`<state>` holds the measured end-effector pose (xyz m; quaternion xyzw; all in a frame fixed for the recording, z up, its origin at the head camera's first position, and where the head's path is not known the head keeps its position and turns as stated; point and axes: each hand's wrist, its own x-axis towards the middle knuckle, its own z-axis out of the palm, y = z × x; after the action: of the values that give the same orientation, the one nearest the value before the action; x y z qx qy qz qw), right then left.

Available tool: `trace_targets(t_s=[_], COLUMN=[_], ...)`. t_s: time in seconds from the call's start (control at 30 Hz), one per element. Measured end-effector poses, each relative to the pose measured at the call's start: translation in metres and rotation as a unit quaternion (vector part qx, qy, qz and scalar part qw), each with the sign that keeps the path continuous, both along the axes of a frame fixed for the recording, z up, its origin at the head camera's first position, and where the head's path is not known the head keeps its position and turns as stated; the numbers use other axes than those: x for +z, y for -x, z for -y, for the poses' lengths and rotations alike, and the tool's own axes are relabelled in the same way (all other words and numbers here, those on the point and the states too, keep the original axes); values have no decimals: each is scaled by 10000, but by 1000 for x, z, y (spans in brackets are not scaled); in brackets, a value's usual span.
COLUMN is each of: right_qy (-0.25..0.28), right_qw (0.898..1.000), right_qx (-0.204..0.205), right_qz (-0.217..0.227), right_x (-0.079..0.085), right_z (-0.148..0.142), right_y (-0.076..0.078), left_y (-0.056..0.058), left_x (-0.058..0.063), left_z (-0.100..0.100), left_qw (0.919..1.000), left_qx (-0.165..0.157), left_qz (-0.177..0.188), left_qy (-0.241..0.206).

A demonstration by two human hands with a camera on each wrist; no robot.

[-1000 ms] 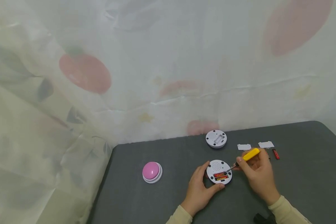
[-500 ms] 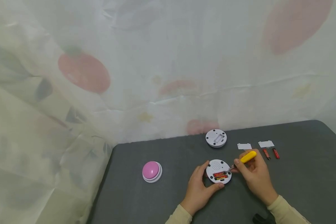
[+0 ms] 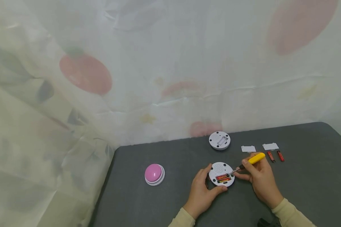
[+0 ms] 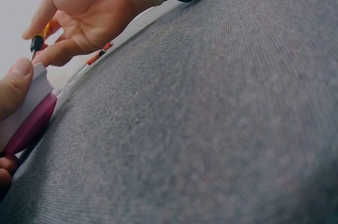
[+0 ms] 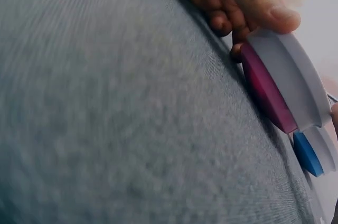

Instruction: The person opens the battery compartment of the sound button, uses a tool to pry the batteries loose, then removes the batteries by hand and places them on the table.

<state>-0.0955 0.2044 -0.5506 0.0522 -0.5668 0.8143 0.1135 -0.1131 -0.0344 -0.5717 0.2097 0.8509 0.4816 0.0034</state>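
Upturned button unit (image 3: 219, 168) is held over the dark grey bench (image 3: 181, 157), and beyond it the view is filled by a pale sheet (image 3: 170, 72) printed with faded red fruit shapes. The bench is spread around the unit on every side.

At the unit's left, its rim is grasped by the left hand (image 3: 201, 189), with the thumb laid along the near edge. At the unit's right, a screwdriver (image 3: 255, 158) is pinched in the right hand (image 3: 262, 184). Beige sleeves (image 3: 292, 212) are worn at both wrists.

The unit's white back is turned up, its magenta dome (image 5: 263, 89) down; whether the bench is touched by it cannot be told. Beyond the unit, near the far edge, a second upturned unit (image 3: 215, 140) is set, its blue dome (image 5: 308, 155) shown in the right wrist view. Well to the left of the unit, a pink-domed unit (image 3: 153, 173) is placed dome up.

The screwdriver's yellow handle is slanted away from the unit; its tip is aimed at the right end of two seated batteries (image 3: 223, 179). Beyond the unit and to its right, two white covers (image 3: 248, 148) are laid out, with two loose red batteries (image 3: 271, 156) placed just nearer.
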Motion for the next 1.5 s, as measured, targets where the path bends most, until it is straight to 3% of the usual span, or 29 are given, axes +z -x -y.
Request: trace_targets(t_s=[0.23, 0.63, 1.0, 1.5], right_qy=[375, 591, 1038, 1105], right_qw=[9983, 9972, 9939, 9927], right_qx=[38, -241, -369, -492], right_qz=[449, 388, 110, 40], right_x=[-2, -4, -5, -6], right_z=[-2, -4, -4, -3], right_y=[0, 0, 2, 5], left_y=[0, -1, -1, 0], left_x=[-1, -2, -7, -9], left_z=[1, -2, -2, -2], left_qw=[10000, 9998, 9942, 9947], left_qx=[20, 53, -40, 126], left_qz=[-14, -175, -1063, -897], left_qy=[39, 121, 164, -496])
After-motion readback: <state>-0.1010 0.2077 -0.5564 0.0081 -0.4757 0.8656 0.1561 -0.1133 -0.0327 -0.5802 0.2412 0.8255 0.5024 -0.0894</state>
